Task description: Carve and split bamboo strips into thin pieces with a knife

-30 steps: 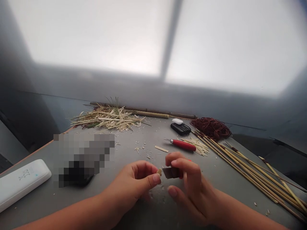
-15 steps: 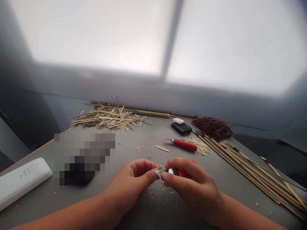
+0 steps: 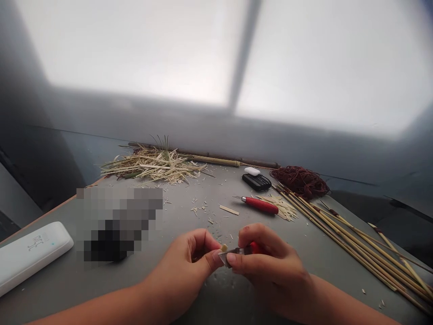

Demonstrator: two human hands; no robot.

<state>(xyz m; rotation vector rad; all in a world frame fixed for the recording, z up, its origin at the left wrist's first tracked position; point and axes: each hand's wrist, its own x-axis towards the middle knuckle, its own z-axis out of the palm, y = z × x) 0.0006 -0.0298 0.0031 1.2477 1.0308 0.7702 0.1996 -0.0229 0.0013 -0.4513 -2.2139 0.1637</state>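
Note:
Low over the near middle of the table, my left hand (image 3: pixel 194 257) pinches a small pale bamboo piece (image 3: pixel 223 248) between thumb and index finger; most of it is hidden. My right hand (image 3: pixel 272 259) is closed round a red-handled knife (image 3: pixel 255 248). Its short metal blade lies against the bamboo piece, with my right thumb on the blade. The two hands nearly meet there. Just beyond them rest a flat bamboo strip (image 3: pixel 229 210) and another red-handled knife (image 3: pixel 260 205), its thin blade pointing left.
Behind stands a heap of bamboo shavings (image 3: pixel 158 166). At right lie long thin bamboo sticks (image 3: pixel 341 230), a dark red cord bundle (image 3: pixel 301 180), cut strips (image 3: pixel 284 208) and a black case (image 3: pixel 256 182) with a white object (image 3: pixel 252 171). A white device (image 3: pixel 37 257) sits left, near a blurred-out patch.
My right hand has tilted and shifted the knife slightly, so more of its blade shows. A small sliver now shows on the table beyond my hands. My left hand keeps its pinch.

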